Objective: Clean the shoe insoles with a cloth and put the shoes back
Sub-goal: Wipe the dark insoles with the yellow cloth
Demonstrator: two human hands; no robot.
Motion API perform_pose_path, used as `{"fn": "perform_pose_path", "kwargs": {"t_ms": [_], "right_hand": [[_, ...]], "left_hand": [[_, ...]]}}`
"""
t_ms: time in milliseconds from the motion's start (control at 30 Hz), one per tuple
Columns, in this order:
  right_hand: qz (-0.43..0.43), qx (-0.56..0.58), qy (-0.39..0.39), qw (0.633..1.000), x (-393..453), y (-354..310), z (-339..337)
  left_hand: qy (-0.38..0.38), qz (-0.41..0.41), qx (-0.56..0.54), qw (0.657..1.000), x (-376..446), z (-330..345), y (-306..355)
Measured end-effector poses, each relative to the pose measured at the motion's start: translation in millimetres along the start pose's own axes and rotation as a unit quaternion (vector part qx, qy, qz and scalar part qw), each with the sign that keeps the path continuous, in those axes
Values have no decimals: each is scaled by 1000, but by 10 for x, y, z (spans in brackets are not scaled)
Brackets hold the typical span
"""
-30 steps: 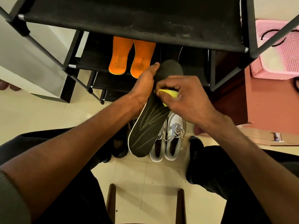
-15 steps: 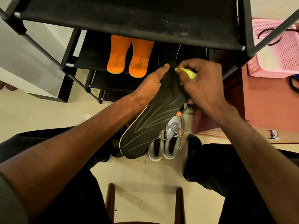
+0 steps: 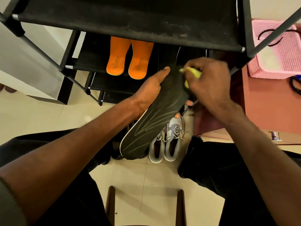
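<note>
- A black shoe rack (image 3: 130, 18) filled the top of the view, its dusty fabric shelf overhanging the lower tiers.
- Two orange insoles (image 3: 128, 59) lay side by side on a lower shelf, heels toward the camera, just beyond the hands.
- A pink perforated basket (image 3: 280, 51) sat off to the right on a reddish surface, with a dark cord looped across it.
- On the tiled floor (image 3: 40, 118) a pair of grey-and-white sneakers (image 3: 167, 141) stood together, laces up, partly hidden behind the heel end of the insole.
- Dark trousers covered both knees at the frame's lower corners, and two wooden posts of a seat showed between them.
- The black insole (image 3: 151, 124) was held in mid-air, tilted, toe end up toward the rack, pale streaks across its face.
- The left hand (image 3: 151, 92) cradled it from the left edge, thumb lying along the top surface, fingertips peeking out underneath on the right; the grip was closed around the insole.
- The right hand (image 3: 210, 82) curled over the toe end, its grip bunched tight on a yellow cloth (image 3: 193, 73) pressed against the insole.
- Both forearms reached in from the bottom corners, meeting at the insole.
</note>
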State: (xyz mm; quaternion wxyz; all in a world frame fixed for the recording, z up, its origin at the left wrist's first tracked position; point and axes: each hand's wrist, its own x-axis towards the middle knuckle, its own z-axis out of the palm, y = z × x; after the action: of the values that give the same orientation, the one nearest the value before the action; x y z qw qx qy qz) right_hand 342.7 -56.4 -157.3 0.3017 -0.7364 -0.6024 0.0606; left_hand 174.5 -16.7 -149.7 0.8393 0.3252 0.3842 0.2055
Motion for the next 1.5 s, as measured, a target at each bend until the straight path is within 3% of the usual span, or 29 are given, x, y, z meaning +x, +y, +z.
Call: {"fn": "perform_pose_path", "kwargs": {"t_ms": [133,267,400,533,667,800,967,1067,1167,1267,1333,1500], "right_hand": [[43,78,32,996,29,-10,-17],[17,124,-10,992,-134,-182,64],[-69,188,-116,973,-318,-451,103],[-81,213,-267,936,-369,-478,-4],[-17,232,-137,963,-271,-249,-25],[16,157,-10,987,-133,-53,63],[-30,49,-29,998,-107,-26,88],[-21,44,-46,998,-89,-25,69],[-58,31,-111,992,-189,-116,111],[-87,84,-160,980,-387,-292,207],[-93,84,-143,982,-452,-336,251],[-98,-53,-58,992,-294,-219,225]], "left_hand": [[-4,0,-2,1000,6,19,-18],[19,11,-1,1000,13,-22,-6],[64,41,-43,996,13,-97,64],[100,69,-41,992,26,-102,183],[100,51,-6,994,8,-65,218],[46,9,20,999,-21,-96,190],[-5,-4,23,1000,7,-131,124],[7,11,13,1000,32,-138,91],[26,32,-26,999,42,-163,49],[33,32,-88,995,74,-219,50],[29,36,-99,994,78,-221,55],[31,33,-70,996,48,-182,38]]}}
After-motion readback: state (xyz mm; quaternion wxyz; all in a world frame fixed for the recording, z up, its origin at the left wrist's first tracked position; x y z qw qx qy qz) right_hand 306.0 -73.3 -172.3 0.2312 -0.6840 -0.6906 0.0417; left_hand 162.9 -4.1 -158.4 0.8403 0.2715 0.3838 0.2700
